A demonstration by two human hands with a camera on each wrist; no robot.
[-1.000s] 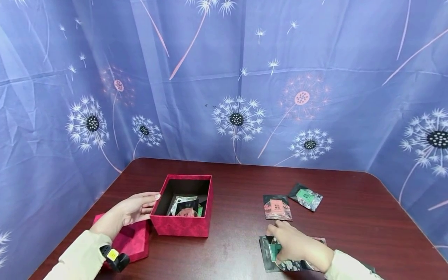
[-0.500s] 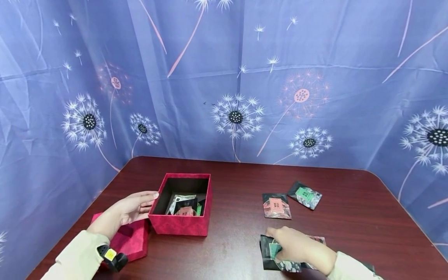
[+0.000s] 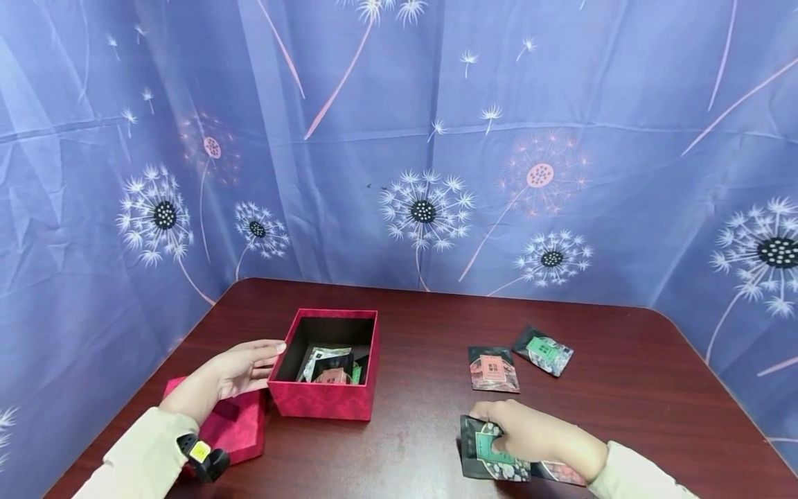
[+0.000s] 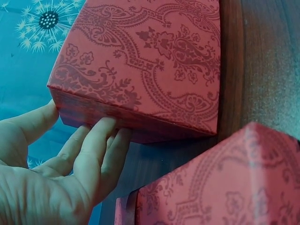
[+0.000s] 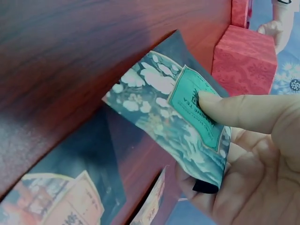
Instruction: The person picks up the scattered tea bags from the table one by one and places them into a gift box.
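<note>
My right hand [image 3: 530, 430] pinches a dark tea sachet [image 5: 159, 93] with a green label and white flowers, thumb on its face. In the right wrist view it tilts over the table, and the label reads jasmine tea. A pink-labelled sachet [image 3: 561, 473] lies under that hand, partly hidden. On the left, my left hand [image 3: 243, 371] rests relaxed fingers against the side of an open red patterned box [image 3: 324, 402]. Several sachets [image 3: 333, 374] lie inside the box. The left wrist view shows the fingertips [image 4: 105, 124] at the box wall [image 4: 140, 61].
The red box lid [image 3: 240, 433] lies on the table below my left wrist, close to the box. Toward the back right lie a pink-labelled sachet [image 3: 494, 369] and a green-labelled one [image 3: 544, 351]. A blue dandelion-print curtain [image 3: 349, 173] hangs behind the dark wooden table [image 3: 424, 319].
My right hand has taken hold of the green-labelled sachet and raised it slightly off the pink-labelled one, shifting a little left. The left hand and box stay put.
</note>
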